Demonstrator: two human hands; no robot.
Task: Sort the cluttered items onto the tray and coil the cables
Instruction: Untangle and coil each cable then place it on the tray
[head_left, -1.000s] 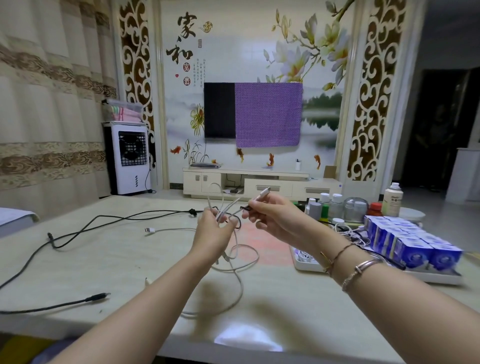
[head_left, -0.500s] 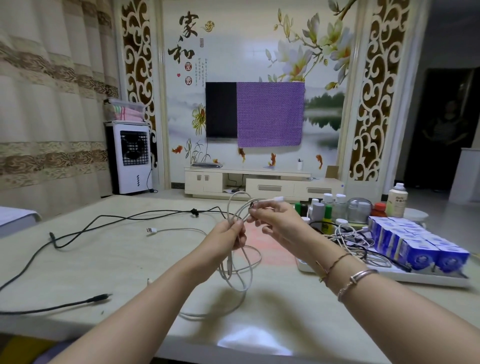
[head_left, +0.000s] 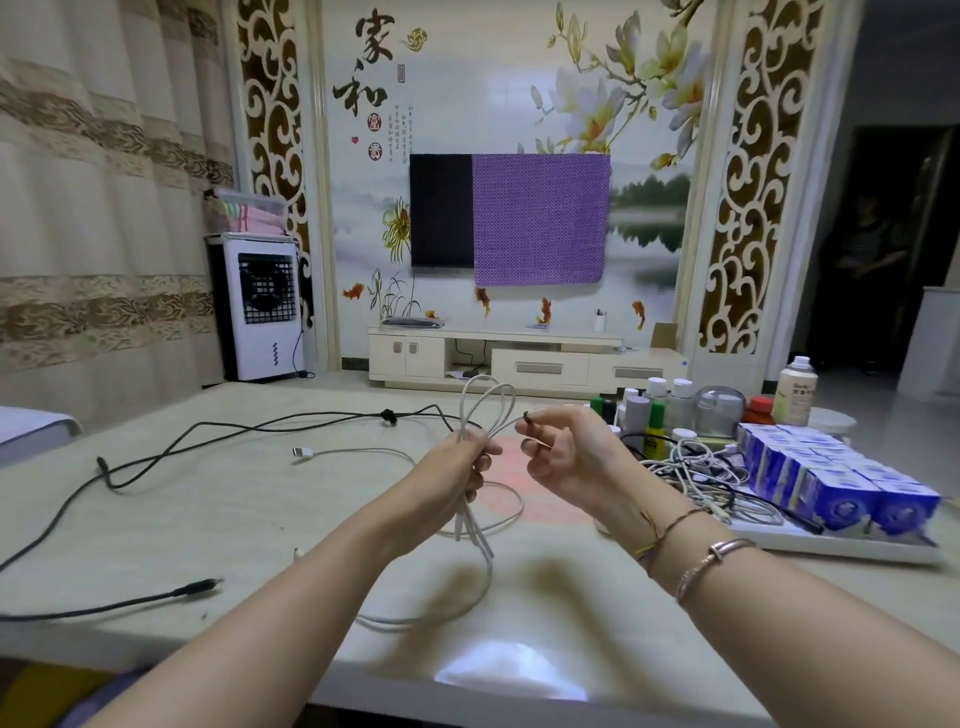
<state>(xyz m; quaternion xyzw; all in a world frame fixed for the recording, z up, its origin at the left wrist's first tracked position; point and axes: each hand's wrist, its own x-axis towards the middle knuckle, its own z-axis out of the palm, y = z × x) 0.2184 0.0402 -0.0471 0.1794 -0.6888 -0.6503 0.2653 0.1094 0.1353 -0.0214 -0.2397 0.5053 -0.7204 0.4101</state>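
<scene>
My left hand (head_left: 464, 470) grips a white cable (head_left: 487, 402) folded into loops. The loops stand up above my fist, and the loose strands hang down to the table (head_left: 218, 525). My right hand (head_left: 569, 454) is just right of it, a small gap apart, and pinches a small dark tie (head_left: 527, 415) between thumb and forefinger. A white tray (head_left: 841, 543) on the right holds several blue boxes (head_left: 831, 480), a tangle of cables (head_left: 696, 475) and small bottles (head_left: 655, 410).
A long black cable (head_left: 218, 426) snakes across the table's left half. A second black cable end (head_left: 200, 588) lies near the front edge. A white USB plug (head_left: 302, 452) lies mid-table. A white spray bottle (head_left: 795, 392) stands behind the tray.
My right hand has let go of the white cable's end and drawn slightly to the right with the dark tie. The loops now stand taller above my left fist.
</scene>
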